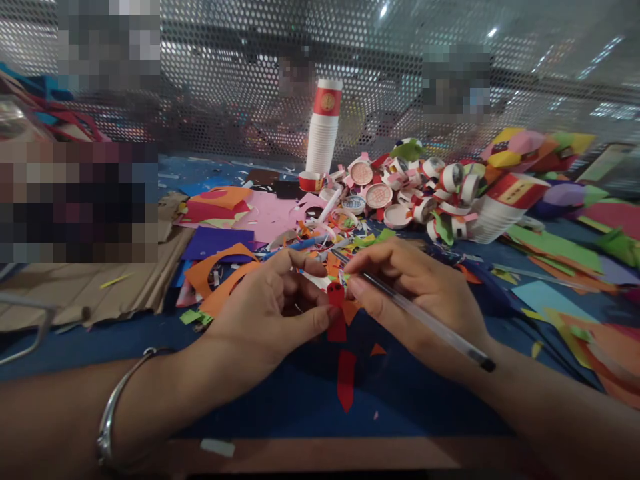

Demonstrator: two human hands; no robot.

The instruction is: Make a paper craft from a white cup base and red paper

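Observation:
My left hand (270, 310), with a metal bangle (113, 413) on the wrist, pinches a small red paper strip (337, 313) between thumb and fingers. My right hand (415, 293) touches the same strip at its curled top and holds a clear pen (420, 317) that slants back across the hand. Both hands hover over a blue table mat (280, 400). Another red paper piece (346, 379) lies on the mat just below the strip.
A tall stack of white paper cups (324, 130) stands at the back centre. Cut cups and round paper discs (400, 193) pile to its right. Coloured paper scraps (225, 227) cover the left and right sides. Brown cardboard (85, 290) lies left. A perforated metal screen (350, 67) closes the back.

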